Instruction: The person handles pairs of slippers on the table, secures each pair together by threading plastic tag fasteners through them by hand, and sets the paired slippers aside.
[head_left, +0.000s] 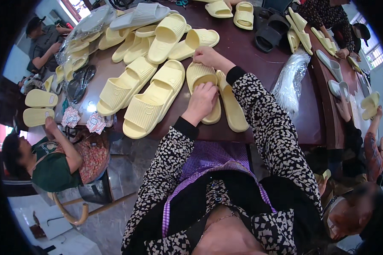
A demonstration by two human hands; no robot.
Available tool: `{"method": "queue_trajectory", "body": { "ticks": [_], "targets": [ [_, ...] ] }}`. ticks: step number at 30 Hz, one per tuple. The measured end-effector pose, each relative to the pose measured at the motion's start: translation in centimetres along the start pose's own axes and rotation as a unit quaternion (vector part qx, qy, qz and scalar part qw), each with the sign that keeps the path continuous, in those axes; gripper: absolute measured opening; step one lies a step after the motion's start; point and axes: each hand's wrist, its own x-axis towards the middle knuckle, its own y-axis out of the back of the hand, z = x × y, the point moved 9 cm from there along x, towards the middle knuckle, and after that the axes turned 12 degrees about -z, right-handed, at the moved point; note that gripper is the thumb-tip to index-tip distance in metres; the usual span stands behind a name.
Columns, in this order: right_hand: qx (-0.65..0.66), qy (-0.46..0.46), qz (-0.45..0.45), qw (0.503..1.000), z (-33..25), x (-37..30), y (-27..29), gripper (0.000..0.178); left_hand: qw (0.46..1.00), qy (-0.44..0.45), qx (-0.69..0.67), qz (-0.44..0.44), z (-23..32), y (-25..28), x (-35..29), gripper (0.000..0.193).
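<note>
A pale yellow slide slipper (199,75) lies before me with its ribbed strap toward the far side. My right hand (211,58) has its fingers closed at the far edge of that strap. My left hand (203,100) rests over the footbed, its bent fingers at the near edge of the strap; whatever the fingertips grip is hidden. Against its right side lies another yellow slipper (234,108), partly covered by my right sleeve. Two more yellow slippers, one (155,100) closer and one (127,85) further left, sit beside my left hand.
Yellow slippers (168,38) and a grey one (140,16) are piled at the far left of the dark table (242,55). Clear plastic bags (291,83) lie to the right, near black slippers (271,34). Paper tags (95,123) lie at the left edge. Co-workers handle slippers around the table.
</note>
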Motion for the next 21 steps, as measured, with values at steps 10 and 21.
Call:
{"method": "queue_trajectory", "body": {
  "ticks": [10,21],
  "targets": [
    [0.227,0.012,-0.005,0.974,-0.3,-6.0,2.0,0.007,1.0,0.012,-0.007,-0.016,1.4,-0.5,-0.8,0.027],
    [0.22,0.082,0.021,0.972,-3.2,-13.4,-0.1,0.009,0.935,0.149,-0.291,0.137,-1.3,3.6,-1.6,0.014]
  ]
}}
